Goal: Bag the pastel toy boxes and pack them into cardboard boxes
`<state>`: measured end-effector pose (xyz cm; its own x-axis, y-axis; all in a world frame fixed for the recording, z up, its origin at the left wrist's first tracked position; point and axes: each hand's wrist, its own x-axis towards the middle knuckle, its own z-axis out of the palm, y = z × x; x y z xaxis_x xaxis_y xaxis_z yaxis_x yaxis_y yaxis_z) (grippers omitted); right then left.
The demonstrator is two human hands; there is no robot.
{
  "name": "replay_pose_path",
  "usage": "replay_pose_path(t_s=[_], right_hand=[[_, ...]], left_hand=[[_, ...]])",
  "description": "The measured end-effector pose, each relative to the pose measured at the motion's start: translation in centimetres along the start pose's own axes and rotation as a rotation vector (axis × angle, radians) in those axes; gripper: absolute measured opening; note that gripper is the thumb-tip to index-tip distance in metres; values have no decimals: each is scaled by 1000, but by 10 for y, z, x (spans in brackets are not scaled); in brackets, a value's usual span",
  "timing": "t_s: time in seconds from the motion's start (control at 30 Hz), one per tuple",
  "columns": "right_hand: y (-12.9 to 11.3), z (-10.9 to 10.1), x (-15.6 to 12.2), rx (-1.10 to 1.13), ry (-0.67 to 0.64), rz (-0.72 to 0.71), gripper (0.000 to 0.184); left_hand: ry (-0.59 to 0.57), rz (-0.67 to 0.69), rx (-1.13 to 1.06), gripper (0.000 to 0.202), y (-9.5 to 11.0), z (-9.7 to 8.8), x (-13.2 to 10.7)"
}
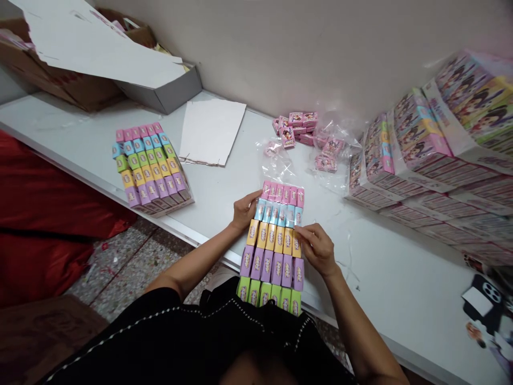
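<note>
In front of me stands a block of small boxes, in rows of pink, blue, yellow, purple and green, its near end against my black top. A clear plastic bag covers the far rows and sticks out beyond them, loose and crumpled. My left hand is closed at the far left corner, thumb and fingers pinching the bag's side. On the right, my right hand pinches the bag's edge beside the blue and yellow rows. The fingertips partly hide the film, and how far it reaches cannot be seen exactly.
A similar colourful block stands at the left. White card sheets lie behind it. Small pink boxes and crumpled plastic lie near the wall. Wrapped box stacks line the right; a dark phone lies near them.
</note>
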<state>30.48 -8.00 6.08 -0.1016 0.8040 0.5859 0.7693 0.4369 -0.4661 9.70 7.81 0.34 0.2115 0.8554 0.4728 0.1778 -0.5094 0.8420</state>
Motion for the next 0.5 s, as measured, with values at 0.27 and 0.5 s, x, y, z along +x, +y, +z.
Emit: replay_pose_path(t_s=[0.27, 0.5], right_hand=[[-16, 9, -29, 81, 155, 207, 40], [-38, 22, -34, 229, 209, 280, 27]], left_hand=[[10, 92, -35, 22, -3, -10, -11], [-83, 72, -12, 29, 4, -18, -12]])
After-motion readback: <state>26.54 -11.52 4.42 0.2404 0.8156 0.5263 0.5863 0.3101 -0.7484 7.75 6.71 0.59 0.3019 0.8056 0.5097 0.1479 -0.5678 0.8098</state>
